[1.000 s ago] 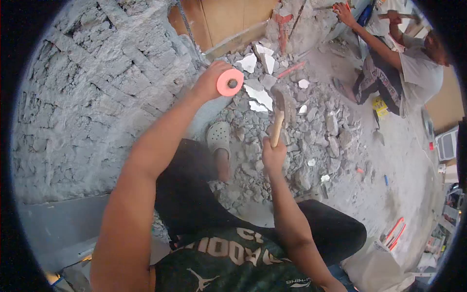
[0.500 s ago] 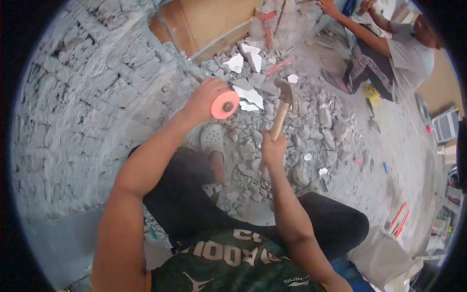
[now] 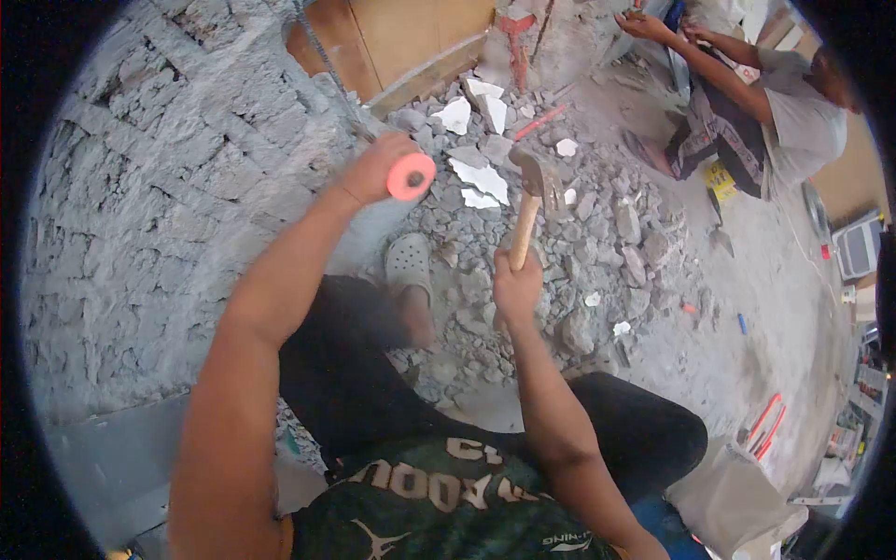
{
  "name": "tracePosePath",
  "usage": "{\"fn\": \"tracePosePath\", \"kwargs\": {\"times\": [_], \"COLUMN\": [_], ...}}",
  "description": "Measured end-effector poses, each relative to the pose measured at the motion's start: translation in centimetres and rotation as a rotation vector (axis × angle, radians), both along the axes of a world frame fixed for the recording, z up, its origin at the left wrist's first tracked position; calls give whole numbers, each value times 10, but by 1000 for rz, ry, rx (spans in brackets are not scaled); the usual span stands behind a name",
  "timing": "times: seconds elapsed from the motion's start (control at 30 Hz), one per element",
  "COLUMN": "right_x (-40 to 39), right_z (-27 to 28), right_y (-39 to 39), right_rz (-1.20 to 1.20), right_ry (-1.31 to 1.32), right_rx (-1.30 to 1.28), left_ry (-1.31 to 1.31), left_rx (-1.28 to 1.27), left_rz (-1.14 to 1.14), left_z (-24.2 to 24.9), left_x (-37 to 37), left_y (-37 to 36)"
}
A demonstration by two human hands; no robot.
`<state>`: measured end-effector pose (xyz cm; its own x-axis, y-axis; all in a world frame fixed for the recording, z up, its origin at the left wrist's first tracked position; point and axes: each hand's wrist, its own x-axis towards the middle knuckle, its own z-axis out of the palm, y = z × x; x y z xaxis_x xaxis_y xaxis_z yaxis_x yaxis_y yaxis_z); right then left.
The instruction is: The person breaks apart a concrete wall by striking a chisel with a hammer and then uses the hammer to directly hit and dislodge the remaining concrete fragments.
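My left hand (image 3: 371, 166) is wrapped round a chisel with a round pink-orange hand guard (image 3: 401, 185). The chisel's struck end faces me, and its tip points at the rough, chipped grey wall (image 3: 168, 243); whether it touches cannot be made out. In my right hand (image 3: 518, 285), closed on the wooden handle, is a claw hammer (image 3: 539, 179). Its head is raised to the right of the chisel guard, apart from it, above the rubble (image 3: 597, 243).
Broken white pieces (image 3: 478, 177) lie among the rubble by my clog-shod foot (image 3: 408, 259). A wooden board (image 3: 411, 42) stands in the wall opening. At the upper right a co-worker (image 3: 793, 112) sits near a trowel (image 3: 721, 238). A beige bag (image 3: 723, 485) lies lower right.
My left hand and the chisel have shifted up and left along the wall. The hammer has moved slightly left. The co-worker's arms have moved a little.
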<state>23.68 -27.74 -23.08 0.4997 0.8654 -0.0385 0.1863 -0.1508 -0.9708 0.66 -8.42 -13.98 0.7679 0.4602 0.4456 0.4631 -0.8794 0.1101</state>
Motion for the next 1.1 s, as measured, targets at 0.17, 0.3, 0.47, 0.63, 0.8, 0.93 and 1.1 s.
{"fn": "tracePosePath", "kwargs": {"times": [0.17, 0.3, 0.47, 0.63, 0.8, 0.93, 1.1], "right_x": [-7, -9, -10, -13, -12, -16, -29], "right_z": [4, 6, 23, 26, 22, 29, 34], "right_y": [3, 0, -6, -6, -5, -5, -4], "right_rz": [29, 31, 45, 22, 60, 76, 146], "right_ry": [38, 51, 111, -47, -8, -31, 49], "right_rx": [-16, -6, -126, -62, 6, 42, 62], "left_ry": [217, 54, 52, 80, -4, -213, -409], "left_rx": [-162, -270, -235, -271, -274, -66, -60], "left_rz": [-114, -179, -77, -87, -69, 84, 127], "left_z": [-14, -26, -15, -6, -2, -11, -49], "left_x": [51, 57, 35, 29, 20, 20, 5], "left_y": [-63, -81, -53, -50, -52, -80, -91]}}
